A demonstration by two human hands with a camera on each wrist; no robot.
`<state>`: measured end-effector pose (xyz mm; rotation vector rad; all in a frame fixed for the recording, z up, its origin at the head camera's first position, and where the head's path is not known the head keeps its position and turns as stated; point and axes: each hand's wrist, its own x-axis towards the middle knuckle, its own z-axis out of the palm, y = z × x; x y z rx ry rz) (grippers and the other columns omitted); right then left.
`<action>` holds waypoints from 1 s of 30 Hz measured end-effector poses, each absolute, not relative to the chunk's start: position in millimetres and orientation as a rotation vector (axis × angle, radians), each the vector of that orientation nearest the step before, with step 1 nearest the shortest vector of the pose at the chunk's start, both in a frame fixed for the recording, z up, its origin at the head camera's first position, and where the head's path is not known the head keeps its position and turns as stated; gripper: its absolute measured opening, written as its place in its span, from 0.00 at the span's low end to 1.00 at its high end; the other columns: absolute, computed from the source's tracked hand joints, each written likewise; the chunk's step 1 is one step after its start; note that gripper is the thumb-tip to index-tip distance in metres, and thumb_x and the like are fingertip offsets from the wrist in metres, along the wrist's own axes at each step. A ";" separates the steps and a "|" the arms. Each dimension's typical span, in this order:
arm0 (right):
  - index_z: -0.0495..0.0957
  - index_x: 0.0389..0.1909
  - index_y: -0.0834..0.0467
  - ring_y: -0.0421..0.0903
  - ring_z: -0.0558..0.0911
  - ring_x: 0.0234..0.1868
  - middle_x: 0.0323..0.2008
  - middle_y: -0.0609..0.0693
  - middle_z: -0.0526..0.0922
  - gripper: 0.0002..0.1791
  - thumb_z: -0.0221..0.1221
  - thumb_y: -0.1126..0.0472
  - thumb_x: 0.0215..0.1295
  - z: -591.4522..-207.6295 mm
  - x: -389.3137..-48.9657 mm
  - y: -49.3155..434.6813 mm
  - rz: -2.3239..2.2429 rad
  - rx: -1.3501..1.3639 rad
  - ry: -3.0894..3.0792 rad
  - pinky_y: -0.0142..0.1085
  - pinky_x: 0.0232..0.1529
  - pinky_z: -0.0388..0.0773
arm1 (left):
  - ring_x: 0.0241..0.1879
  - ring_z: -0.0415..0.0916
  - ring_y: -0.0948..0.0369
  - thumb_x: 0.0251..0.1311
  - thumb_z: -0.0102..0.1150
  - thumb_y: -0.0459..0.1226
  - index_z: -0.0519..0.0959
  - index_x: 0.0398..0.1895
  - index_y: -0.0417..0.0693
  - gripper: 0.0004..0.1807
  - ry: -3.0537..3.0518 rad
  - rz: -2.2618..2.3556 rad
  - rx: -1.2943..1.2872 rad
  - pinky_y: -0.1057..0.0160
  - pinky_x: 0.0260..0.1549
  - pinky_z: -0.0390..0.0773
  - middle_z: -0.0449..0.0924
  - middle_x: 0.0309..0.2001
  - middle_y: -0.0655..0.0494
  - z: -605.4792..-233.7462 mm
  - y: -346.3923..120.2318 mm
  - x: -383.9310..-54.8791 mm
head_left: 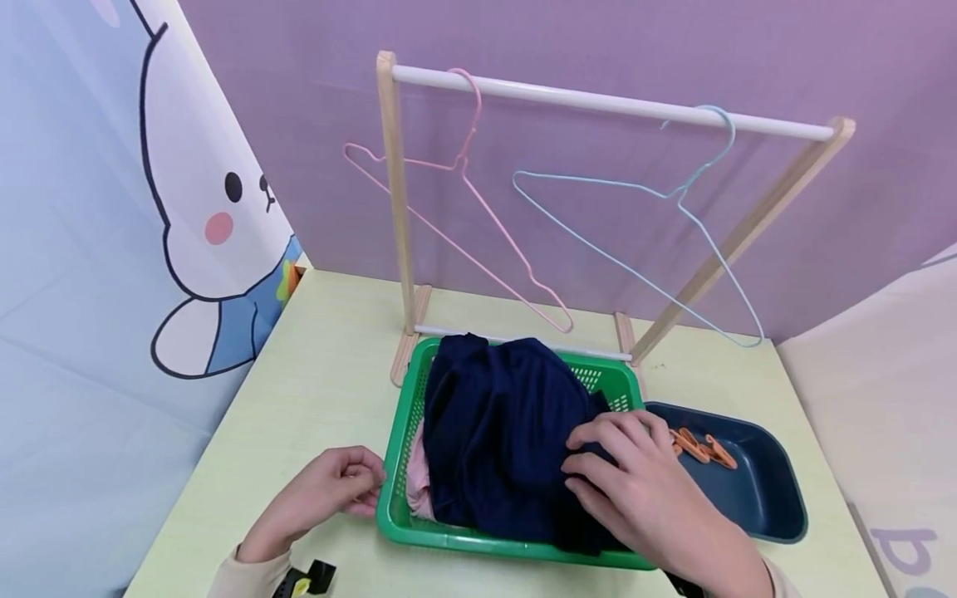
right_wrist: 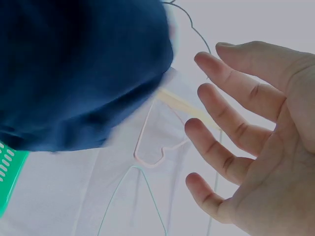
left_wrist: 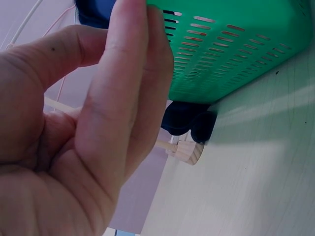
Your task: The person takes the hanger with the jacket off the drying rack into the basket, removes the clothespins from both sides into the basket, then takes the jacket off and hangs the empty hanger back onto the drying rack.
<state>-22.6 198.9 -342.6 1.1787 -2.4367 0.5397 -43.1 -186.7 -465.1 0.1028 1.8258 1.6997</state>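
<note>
A green plastic basket stands on the table. A crumpled dark navy cloth garment lies heaped in it, and a bit of pink cloth shows at the left side. Beside the basket's left rim is my left hand, its fingers loosely bent with nothing seen between them; the left wrist view has these fingers close against the perforated side. My right hand hovers over the garment's right part. In the right wrist view its fingers are spread and apart from the cloth.
Behind the basket stands a wooden rack with a white rail, bearing a pink hanger and a light blue hanger. To the right is a dark tray holding several orange clothes pegs. A rabbit-print curtain hangs at left.
</note>
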 end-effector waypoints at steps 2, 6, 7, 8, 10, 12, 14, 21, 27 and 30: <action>0.84 0.37 0.51 0.51 0.74 0.49 0.47 0.47 0.78 0.21 0.44 0.48 0.81 -342.7 -23.3 200.4 0.540 1.170 -2.454 0.54 0.48 0.62 | 0.35 0.83 0.52 0.68 0.47 0.27 0.76 0.45 0.28 0.10 1.828 1.699 0.101 0.56 0.34 0.86 0.83 0.34 0.45 -465.2 -186.5 -42.7; 0.84 0.39 0.50 0.50 0.74 0.49 0.49 0.48 0.78 0.22 0.44 0.46 0.81 -342.9 -26.2 203.5 0.516 1.157 -2.481 0.53 0.47 0.62 | 0.35 0.83 0.52 0.68 0.47 0.27 0.76 0.45 0.28 0.10 1.832 1.694 0.096 0.56 0.34 0.86 0.83 0.34 0.45 -465.0 -186.1 -42.3; 0.84 0.40 0.50 0.50 0.74 0.50 0.49 0.48 0.78 0.22 0.44 0.46 0.80 -343.0 -27.8 204.6 0.510 1.154 -2.487 0.52 0.47 0.62 | 0.35 0.83 0.52 0.68 0.47 0.27 0.76 0.45 0.28 0.10 1.832 1.693 0.094 0.56 0.34 0.86 0.83 0.34 0.46 -465.1 -186.0 -42.2; 0.84 0.41 0.50 0.49 0.74 0.50 0.50 0.48 0.79 0.21 0.44 0.46 0.80 -343.1 -29.9 206.0 0.509 1.151 -2.495 0.52 0.47 0.62 | 0.35 0.83 0.52 0.68 0.47 0.28 0.76 0.46 0.28 0.10 1.832 1.692 0.092 0.57 0.34 0.86 0.83 0.34 0.46 -465.1 -186.0 -42.3; 0.84 0.43 0.51 0.49 0.74 0.51 0.50 0.48 0.79 0.22 0.45 0.45 0.80 -343.7 -37.0 209.5 0.507 1.149 -2.500 0.52 0.48 0.62 | 0.35 0.83 0.52 0.68 0.47 0.28 0.75 0.46 0.28 0.11 1.833 1.690 0.090 0.57 0.34 0.86 0.83 0.35 0.46 -465.3 -186.1 -42.3; 0.84 0.44 0.52 0.50 0.74 0.52 0.51 0.48 0.79 0.22 0.46 0.44 0.79 -344.3 -48.2 215.1 0.495 1.133 -2.521 0.53 0.49 0.62 | 0.35 0.83 0.52 0.68 0.47 0.28 0.76 0.46 0.28 0.11 1.835 1.689 0.090 0.57 0.34 0.86 0.83 0.35 0.46 -465.6 -186.2 -42.3; 0.84 0.47 0.53 0.51 0.75 0.54 0.51 0.50 0.79 0.19 0.51 0.44 0.76 -345.5 -63.9 222.4 0.478 1.107 -2.552 0.55 0.49 0.63 | 0.35 0.83 0.52 0.68 0.47 0.28 0.76 0.46 0.28 0.11 1.837 1.688 0.091 0.56 0.34 0.86 0.83 0.35 0.46 -465.9 -186.4 -42.4; 0.75 0.66 0.54 0.60 0.70 0.63 0.60 0.55 0.76 0.30 0.65 0.47 0.66 -352.3 -137.3 240.6 0.510 1.002 -2.975 0.63 0.54 0.64 | 0.35 0.83 0.52 0.68 0.47 0.28 0.75 0.46 0.28 0.11 1.835 1.695 0.090 0.57 0.34 0.86 0.83 0.35 0.45 -468.2 -187.4 -43.4; 0.53 0.79 0.51 0.61 0.57 0.74 0.75 0.58 0.59 0.49 0.63 0.36 0.65 -365.3 -180.7 228.6 0.659 1.204 -3.325 0.61 0.68 0.57 | 0.35 0.82 0.52 0.68 0.46 0.27 0.76 0.46 0.28 0.11 1.837 1.692 0.078 0.56 0.34 0.86 0.83 0.35 0.46 -469.2 -187.5 -42.8; 0.53 0.79 0.55 0.59 0.57 0.74 0.76 0.58 0.56 0.51 0.63 0.36 0.64 -370.9 -184.5 215.3 0.593 1.398 -3.329 0.60 0.67 0.60 | 0.35 0.82 0.52 0.68 0.46 0.27 0.76 0.46 0.28 0.11 1.831 1.698 0.079 0.55 0.35 0.86 0.83 0.35 0.45 -469.0 -187.1 -42.6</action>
